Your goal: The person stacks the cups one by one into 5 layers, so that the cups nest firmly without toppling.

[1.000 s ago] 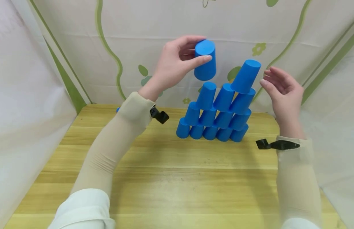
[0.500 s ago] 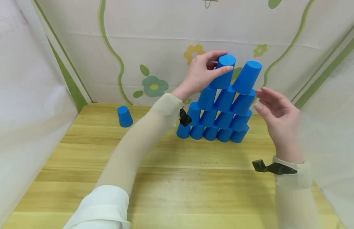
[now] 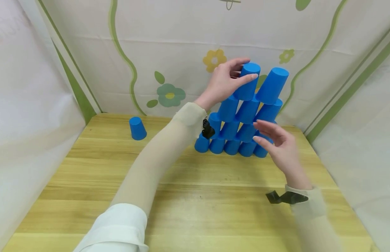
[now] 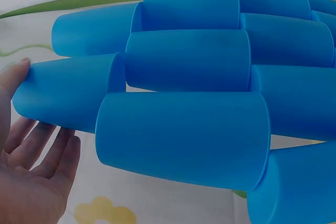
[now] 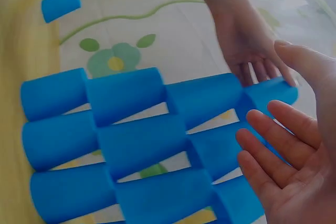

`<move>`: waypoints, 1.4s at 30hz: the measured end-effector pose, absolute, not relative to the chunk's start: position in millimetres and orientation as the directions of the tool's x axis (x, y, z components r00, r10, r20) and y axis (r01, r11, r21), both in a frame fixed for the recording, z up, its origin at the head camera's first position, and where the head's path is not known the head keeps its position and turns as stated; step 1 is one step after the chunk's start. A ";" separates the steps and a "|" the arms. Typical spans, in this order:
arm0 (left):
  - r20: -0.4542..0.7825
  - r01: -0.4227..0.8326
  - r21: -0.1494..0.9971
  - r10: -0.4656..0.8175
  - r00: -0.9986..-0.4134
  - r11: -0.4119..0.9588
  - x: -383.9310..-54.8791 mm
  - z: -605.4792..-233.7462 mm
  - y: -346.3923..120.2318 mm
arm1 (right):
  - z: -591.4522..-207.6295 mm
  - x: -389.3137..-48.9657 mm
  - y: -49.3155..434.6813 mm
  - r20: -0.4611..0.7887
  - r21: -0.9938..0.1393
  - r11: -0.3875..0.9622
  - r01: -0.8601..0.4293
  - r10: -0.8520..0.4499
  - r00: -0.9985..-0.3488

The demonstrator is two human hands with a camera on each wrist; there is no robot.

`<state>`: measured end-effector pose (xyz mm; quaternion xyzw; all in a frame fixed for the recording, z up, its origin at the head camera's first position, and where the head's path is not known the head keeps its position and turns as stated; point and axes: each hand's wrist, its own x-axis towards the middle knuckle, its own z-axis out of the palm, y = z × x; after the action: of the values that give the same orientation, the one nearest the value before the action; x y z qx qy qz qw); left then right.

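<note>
Upside-down blue cups form a stepped wall point(image 3: 231, 130) on the table, two of them on its top level. My left hand point(image 3: 224, 80) holds the left top cup point(image 3: 247, 85), thumb across its front and fingers behind; the cup's lower rim sits on the level beneath. Beside it stands the right top cup point(image 3: 273, 85), slightly apart at the top. In the left wrist view, the thumb and fingers lie on opposite sides of the held cup point(image 4: 65, 90). My right hand point(image 3: 281, 150) is in front of the wall's lower right side, fingers spread and holding nothing.
A single blue cup point(image 3: 137, 128) stands upside down at the table's back left. The wooden table point(image 3: 195, 210) is bordered by a patterned cloth point(image 3: 169, 24) behind and pale cloth sides. Both wrists wear black straps with small cameras.
My left hand has brought its cup right and down onto the upper level, left of the other top cup. My right hand has moved down and left from beside the top.
</note>
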<state>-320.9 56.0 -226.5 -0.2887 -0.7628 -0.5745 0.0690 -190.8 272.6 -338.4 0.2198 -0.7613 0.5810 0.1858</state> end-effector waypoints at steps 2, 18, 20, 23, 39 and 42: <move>0.434 0.518 0.838 0.364 -0.824 0.174 -321.5 -227.9 56.7 | -347.8 -193.1 269.9 0.514 -0.805 0.262 -0.532 -0.139 -0.846; 0.452 0.520 0.846 0.361 -0.816 0.117 -322.9 -237.3 48.9 | -402.9 -200.3 254.9 0.348 -0.877 0.255 -0.407 -0.248 -0.904; 0.468 0.528 0.842 0.343 -0.815 0.106 -321.8 -237.7 44.1 | -407.3 -200.5 253.6 0.327 -0.884 0.261 -0.389 -0.250 -0.911; 0.484 0.534 0.839 0.309 -0.819 0.103 -319.5 -236.9 34.6 | -412.2 -199.4 251.8 0.300 -0.894 0.262 -0.364 -0.254 -0.920; 0.490 0.499 0.862 0.107 -0.865 0.090 -283.9 -242.7 -57.4 | -433.1 -195.0 241.4 0.215 -0.896 0.317 -0.310 -0.302 -0.929; 0.492 0.498 0.862 0.079 -0.867 0.095 -282.9 -257.6 -80.1 | -435.4 -194.5 239.4 0.214 -0.898 0.311 -0.311 -0.308 -0.927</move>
<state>-282.9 -80.1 -257.6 -0.1998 -0.7218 -0.6423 0.1632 -194.5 239.4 -435.4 0.1913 -0.8096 0.5549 0.0013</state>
